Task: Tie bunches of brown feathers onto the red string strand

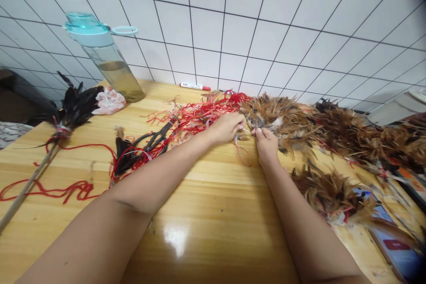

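My left hand (pixel 229 128) is closed, fingers curled in, at the right end of a heap of red string (pixel 213 111). Facing it, my right hand (pixel 267 145) pinches with thumb and forefinger at the near edge of a bunch of brown feathers (pixel 282 120). A thin pale strand (pixel 246 131) spans the small gap between the two hands; whether it is a quill or a string I cannot tell. Black-handled scissors (pixel 158 137) lie left of my left hand, partly under red string. Beside them is a small black feather tuft (pixel 124 153).
On the left, a stick (pixel 29 186) carries tied black feathers (pixel 76 102). A water bottle (pixel 116 66), crumpled tissue (pixel 109 100) and red marker (pixel 195 86) stand or lie near the tiled wall. More brown feathers (pixel 359 133), another bunch (pixel 329 188) and a phone (pixel 396 244) lie right.
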`<state>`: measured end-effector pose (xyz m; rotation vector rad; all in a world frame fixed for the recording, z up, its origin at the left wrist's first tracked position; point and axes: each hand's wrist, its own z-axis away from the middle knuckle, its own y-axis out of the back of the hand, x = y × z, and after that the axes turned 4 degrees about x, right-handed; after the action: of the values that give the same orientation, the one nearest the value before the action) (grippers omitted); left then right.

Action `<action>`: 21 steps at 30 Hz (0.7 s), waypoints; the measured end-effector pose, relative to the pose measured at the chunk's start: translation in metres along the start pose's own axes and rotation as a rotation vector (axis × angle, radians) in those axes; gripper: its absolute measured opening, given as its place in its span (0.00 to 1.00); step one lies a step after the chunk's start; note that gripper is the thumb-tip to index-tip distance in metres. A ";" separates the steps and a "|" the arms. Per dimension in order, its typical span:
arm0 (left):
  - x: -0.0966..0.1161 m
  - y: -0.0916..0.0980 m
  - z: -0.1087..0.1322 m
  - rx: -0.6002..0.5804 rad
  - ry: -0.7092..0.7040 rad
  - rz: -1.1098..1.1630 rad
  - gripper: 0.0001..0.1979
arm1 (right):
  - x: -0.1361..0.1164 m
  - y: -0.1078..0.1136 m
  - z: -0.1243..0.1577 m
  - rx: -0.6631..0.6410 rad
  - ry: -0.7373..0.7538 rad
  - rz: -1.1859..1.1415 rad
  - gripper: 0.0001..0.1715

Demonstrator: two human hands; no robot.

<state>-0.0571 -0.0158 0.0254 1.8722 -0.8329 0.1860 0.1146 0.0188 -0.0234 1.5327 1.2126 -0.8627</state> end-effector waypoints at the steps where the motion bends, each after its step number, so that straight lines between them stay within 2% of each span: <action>1: 0.002 -0.001 0.000 -0.004 -0.030 -0.040 0.06 | 0.000 0.000 0.000 0.009 0.018 0.037 0.17; 6: 0.009 -0.002 0.002 0.035 -0.089 -0.243 0.08 | -0.006 0.001 0.000 -0.059 0.133 0.216 0.17; 10: 0.010 -0.003 0.003 0.065 -0.127 -0.378 0.09 | -0.009 0.000 0.001 -0.103 0.162 0.290 0.17; 21: 0.015 -0.006 0.003 0.084 -0.230 -0.582 0.12 | -0.011 0.001 -0.001 -0.184 0.176 0.233 0.16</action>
<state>-0.0429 -0.0242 0.0273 2.1607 -0.4016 -0.3664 0.1130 0.0167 -0.0123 1.5856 1.1738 -0.4590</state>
